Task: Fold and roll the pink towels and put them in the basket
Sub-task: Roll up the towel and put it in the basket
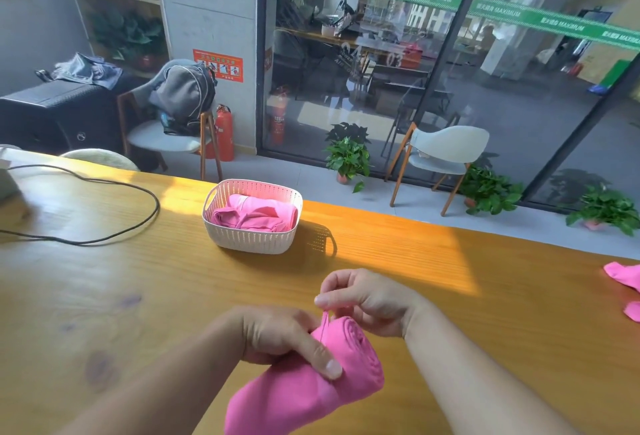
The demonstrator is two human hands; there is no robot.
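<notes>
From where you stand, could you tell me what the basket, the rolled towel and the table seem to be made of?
Basket: apparently moulded white plastic, matte, with rows of small perforations. Rolled pink towel, gripped by the left hand: soft, smooth fabric, possibly microfibre, showing spiral layers at its end. Table: wood or wood-look veneer, visible grain and knots, slight sheen.

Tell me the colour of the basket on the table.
The basket is white with a perforated pattern, seen in the head view.

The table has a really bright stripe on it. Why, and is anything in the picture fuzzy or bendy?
In the head view, sunlight falls in a band across the table, and the basket throws a holey shadow to its right. The glass wall shows reflections. The wide lens bends the straight table edge, and the rolled towel near the camera looks slightly soft.
</notes>
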